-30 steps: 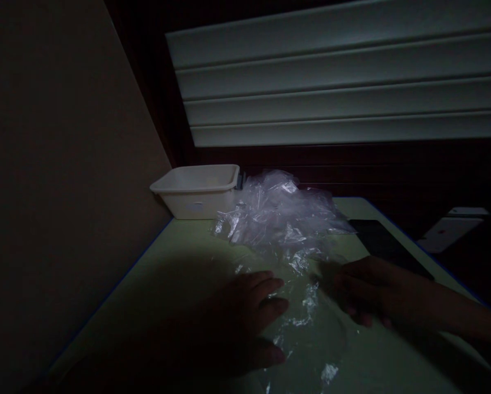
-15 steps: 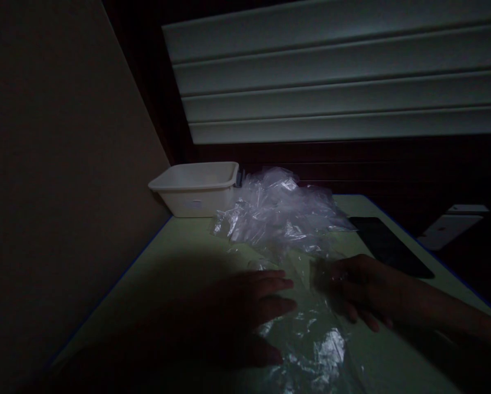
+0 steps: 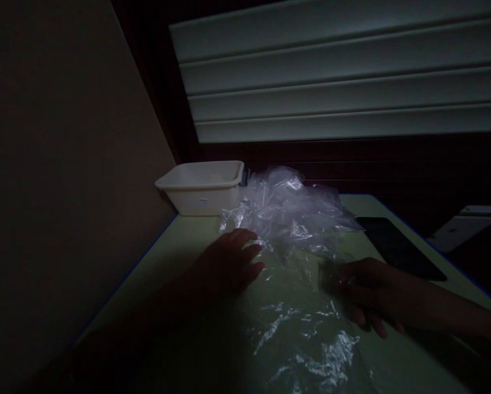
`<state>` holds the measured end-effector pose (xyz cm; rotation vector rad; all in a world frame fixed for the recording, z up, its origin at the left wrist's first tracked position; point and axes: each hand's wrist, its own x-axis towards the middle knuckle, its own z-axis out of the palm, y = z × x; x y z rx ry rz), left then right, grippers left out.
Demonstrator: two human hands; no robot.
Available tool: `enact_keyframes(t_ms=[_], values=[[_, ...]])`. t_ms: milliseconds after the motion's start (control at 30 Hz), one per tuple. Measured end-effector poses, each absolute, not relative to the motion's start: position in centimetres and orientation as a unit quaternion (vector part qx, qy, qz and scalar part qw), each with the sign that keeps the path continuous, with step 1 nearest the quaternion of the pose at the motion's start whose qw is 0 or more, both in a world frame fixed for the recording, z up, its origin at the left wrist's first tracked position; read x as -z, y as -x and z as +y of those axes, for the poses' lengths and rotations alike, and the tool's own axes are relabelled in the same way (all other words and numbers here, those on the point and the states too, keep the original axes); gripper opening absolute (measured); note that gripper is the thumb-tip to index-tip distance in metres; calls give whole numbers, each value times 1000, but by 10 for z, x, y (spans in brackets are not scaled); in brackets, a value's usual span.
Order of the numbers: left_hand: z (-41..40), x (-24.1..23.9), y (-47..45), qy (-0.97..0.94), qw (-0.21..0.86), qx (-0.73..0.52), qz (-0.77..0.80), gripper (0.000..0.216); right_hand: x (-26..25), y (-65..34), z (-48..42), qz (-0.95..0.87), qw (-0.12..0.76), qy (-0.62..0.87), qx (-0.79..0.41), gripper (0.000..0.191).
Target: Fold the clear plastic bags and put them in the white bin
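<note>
A clear plastic bag point(image 3: 307, 334) lies spread flat on the table in front of me, its creases catching the light. My right hand point(image 3: 372, 293) pinches the bag's right edge between thumb and fingers, with the other fingers curled below. My left hand point(image 3: 231, 260) reaches over the table with fingers apart and slightly bent, holding nothing that I can see. Its fingertips are by the front left edge of a loose pile of clear plastic bags point(image 3: 286, 205). Dim light hides much of the left forearm.
A cream plastic bin point(image 3: 202, 200) stands at the table's back left, beside the pile. A dark flat tablet-like slab point(image 3: 399, 246) lies at the right. Beyond the right edge is a pale device point(image 3: 462, 232). The green table point(image 3: 167, 243) meets a wall at left and a slatted panel behind.
My left hand has moved away from the near bag, forward and left to the pile's front edge. The right hand keeps its pinch on the bag. The view has shifted slightly.
</note>
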<state>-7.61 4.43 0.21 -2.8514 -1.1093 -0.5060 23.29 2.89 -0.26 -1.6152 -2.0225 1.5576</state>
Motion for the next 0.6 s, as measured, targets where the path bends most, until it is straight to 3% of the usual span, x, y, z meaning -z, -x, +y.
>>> enact_keyframes(t_ms=[200, 600], values=[[2, -13, 48, 950, -92, 85, -285, 29, -5, -232, 26, -663, 45, 530, -527, 33], [17, 4, 60, 967, -75, 123, -212, 37, -20, -230, 25, -682, 24, 525, -508, 58]])
